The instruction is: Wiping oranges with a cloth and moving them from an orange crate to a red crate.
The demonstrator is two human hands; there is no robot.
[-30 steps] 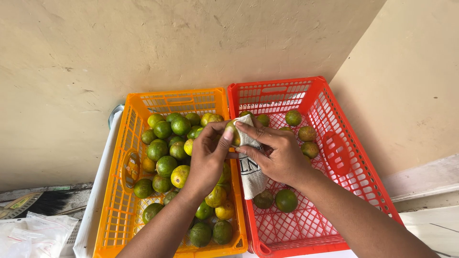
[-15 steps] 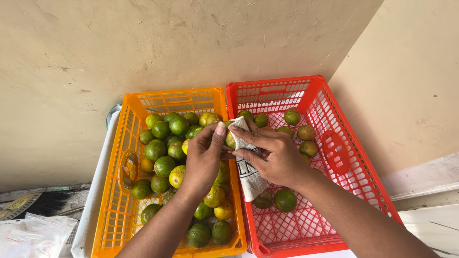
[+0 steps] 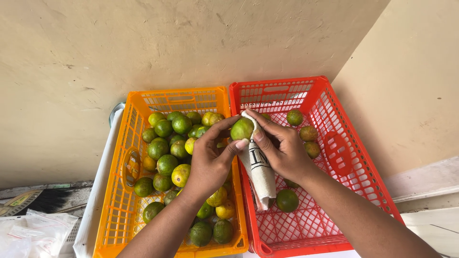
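Between crates, hands (image 3: 210, 160) (image 3: 284, 150) hold fruit (image 3: 242, 129).

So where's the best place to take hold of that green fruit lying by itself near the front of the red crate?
Probably from straight above, fingers closing around the round middle of the green fruit. It lies alone on the red crate's mesh floor with space around most of it; only the hanging white cloth is close on its left, so come in slightly from the right.

Orange crate (image 3: 119, 200) and red crate (image 3: 363, 181) touching; white surface (image 3: 93, 215) beneath
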